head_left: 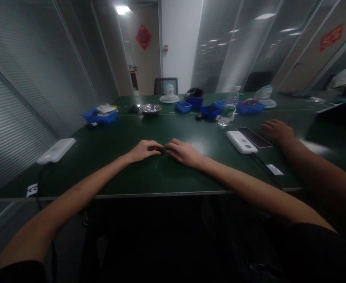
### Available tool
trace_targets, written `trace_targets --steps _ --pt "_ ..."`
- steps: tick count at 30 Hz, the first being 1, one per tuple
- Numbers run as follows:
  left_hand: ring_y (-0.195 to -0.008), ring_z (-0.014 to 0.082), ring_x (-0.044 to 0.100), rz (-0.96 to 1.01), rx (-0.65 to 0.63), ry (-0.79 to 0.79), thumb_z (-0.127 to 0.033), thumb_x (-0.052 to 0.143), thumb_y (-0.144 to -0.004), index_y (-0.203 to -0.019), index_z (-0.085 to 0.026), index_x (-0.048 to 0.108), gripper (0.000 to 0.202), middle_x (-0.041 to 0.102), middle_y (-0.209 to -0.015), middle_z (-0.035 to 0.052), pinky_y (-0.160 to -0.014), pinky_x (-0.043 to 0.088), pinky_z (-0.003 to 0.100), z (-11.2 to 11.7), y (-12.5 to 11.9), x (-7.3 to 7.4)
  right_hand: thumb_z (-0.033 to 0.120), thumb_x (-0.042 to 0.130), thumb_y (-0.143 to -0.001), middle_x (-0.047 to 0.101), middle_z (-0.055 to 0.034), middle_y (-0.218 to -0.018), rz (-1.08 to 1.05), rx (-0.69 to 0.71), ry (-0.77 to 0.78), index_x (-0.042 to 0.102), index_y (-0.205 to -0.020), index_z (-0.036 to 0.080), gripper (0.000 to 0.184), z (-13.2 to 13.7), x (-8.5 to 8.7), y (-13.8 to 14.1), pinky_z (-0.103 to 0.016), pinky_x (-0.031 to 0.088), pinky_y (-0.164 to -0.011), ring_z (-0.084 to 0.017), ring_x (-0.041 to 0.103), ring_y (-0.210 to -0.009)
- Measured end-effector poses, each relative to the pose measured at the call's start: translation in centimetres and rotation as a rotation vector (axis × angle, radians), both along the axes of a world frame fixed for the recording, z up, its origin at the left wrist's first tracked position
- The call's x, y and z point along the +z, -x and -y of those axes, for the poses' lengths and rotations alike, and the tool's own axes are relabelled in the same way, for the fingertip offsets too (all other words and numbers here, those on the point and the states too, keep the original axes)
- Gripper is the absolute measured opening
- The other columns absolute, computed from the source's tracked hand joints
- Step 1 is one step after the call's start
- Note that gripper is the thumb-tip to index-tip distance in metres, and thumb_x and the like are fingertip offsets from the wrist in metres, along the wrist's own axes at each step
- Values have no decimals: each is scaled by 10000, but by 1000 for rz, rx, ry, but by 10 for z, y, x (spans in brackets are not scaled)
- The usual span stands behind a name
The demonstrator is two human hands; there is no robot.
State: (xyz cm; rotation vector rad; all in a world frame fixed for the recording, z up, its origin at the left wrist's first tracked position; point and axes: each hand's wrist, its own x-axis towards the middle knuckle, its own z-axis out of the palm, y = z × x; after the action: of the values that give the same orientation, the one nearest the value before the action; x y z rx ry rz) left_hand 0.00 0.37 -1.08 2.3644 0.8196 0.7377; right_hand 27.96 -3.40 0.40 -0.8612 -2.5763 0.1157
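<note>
Both forearms reach in over the near edge of the counter [161, 181] and meet around its middle, rather nearer the near edge than the far one. Left hand [145, 150] and right hand [184, 152] lie knuckles up, low over the surface, fingertips facing each other.

Position. One small dark part [161, 149] sits between the two hands, right at the tips. Left fingers [152, 146] are curled and closed on its left end. Right fingers [171, 144] are drawn together on its right end. Whether the part rests on the counter or is held just clear of it cannot be told, since the light is dim and the part is largely covered.

Risks, as judged.
- The part is small and dark, the counter is dark green and the lighting is poor. Should either pinch slip, the part could drop, be hard to spot, or roll off the near edge.
- The hold is by fingertips only, from both sides. An uneven pull by one hand would likely twist the part out of the other.
- Another person's hand [276, 130] rests toward the right edge, beside a phone [254, 137] and a power bank [241, 142]. A cable [264, 167] runs from the power bank to the near edge, near the right forearm. A sideways sweep of that forearm could snag it and drag the power bank.
- Blue trays [183, 106] along the far edge stand well apart and pose no hazard.
</note>
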Motion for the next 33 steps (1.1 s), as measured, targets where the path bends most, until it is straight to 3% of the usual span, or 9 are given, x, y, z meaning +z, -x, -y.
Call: trace_targets --steps 4,7,11,14,17,21,27,29,33 --pt "-817 199 646 -33 50 51 -419 742 -932 -1193 -185 773 352 720 -920 55 -753 501 324 -1 -1 1 345 481 -1102 607 -92 -1221 -11 4 8 589 -1370 226 313 -2 -1 0 -290 466 -768 -178 633 -918" --pt "-815 199 654 -45 75 32 -429 714 -950 -1157 -190 782 323 735 -935 58 -737 502 317 0 0 1 345 496 -1095 615 -88 -1201 -6 14 5 608 -1351 229 302 -3 -3 -1 -294 464 -766 -178 630 -912" --pt "-984 226 697 -52 94 -90 -414 675 -980 -1153 -211 793 291 764 -1105 75 -880 529 346 -7 12 2 359 500 -1092 625 -86 -1172 -2 5 -19 624 -1336 219 307 -5 -5 -1 -300 462 -754 -182 625 -898" --pt "-1052 241 699 -102 165 -163 -404 662 -984 -1173 -215 789 296 763 -1163 80 -944 528 370 -21 36 2 359 495 -1094 632 -88 -1195 4 11 -20 623 -1332 214 307 -4 -4 -2 -301 462 -746 -178 624 -888" --pt "-1069 256 701 -173 325 -194 -396 656 -976 -1178 -211 785 302 761 -1194 84 -951 533 388 -38 72 3 359 494 -1094 636 -84 -1213 14 16 -16 621 -1327 212 304 -2 -2 -2 -296 457 -725 -166 617 -851" --pt "-1067 283 709 -294 631 -214 -374 671 -944 -1164 -213 788 297 769 -1190 92 -957 533 396 -54 130 4 360 490 -1095 639 -82 -1196 24 16 -21 623 -1320 205 304 -2 -1 -4 -295 452 -725 -163 616 -842" --pt "-1107 344 702 -475 1088 -114 -374 702 -895 -1197 -221 797 351 772 -1199 122 -919 545 395 -62 196 2 355 494 -1092 637 -87 -1213 23 15 -13 620 -1329 210 304 -3 -1 -6 -290 460 -735 -162 623 -855" --pt "-1103 359 701 -495 1140 -99 -410 692 -900 -1217 -206 793 390 766 -1205 146 -898 550 399 -63 204 0 355 497 -1092 636 -88 -1211 19 17 -12 623 -1331 209 307 -3 -1 -6 -288 461 -729 -159 622 -845" --pt "-1088 360 700 -489 1128 -142 -414 657 -925 -1186 -194 809 373 769 -1178 161 -912 548 415 -61 200 1 356 499 -1092 635 -87 -1211 19 25 -8 623 -1340 210 313 -2 0 -7 -284 459 -719 -156 621 -837"
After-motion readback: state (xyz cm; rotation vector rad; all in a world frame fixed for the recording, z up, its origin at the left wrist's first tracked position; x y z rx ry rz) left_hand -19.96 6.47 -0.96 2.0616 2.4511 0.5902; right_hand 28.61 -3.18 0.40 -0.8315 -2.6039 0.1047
